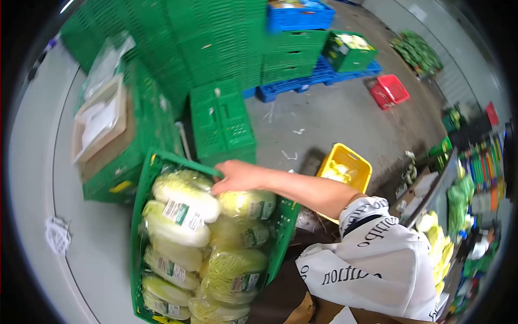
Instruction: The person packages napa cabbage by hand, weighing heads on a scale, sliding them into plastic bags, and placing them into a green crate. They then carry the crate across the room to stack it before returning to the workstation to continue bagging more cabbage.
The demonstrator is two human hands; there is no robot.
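My right hand [237, 176] reaches in from the right, its fingers closed over the far rim of a green plastic crate [139, 227]. Inside the crate, its fingertips come close to a plastic-wrapped napa cabbage [186, 195]. Several such cabbages lie on their sides in two rows, most with white and green labels, such as the wrapped cabbage [237, 272] in the right row. The crate's near end runs out of view at the bottom. My left hand is not visible.
Beyond the rim stands an upturned green crate [222, 116], with tall green stacks [216, 48] behind it. A beige tray [120, 102] rests on crates at left. A yellow basket [350, 154] and a red basket [389, 92] stand on the floor. Blue pallets [294, 86] lie farther back.
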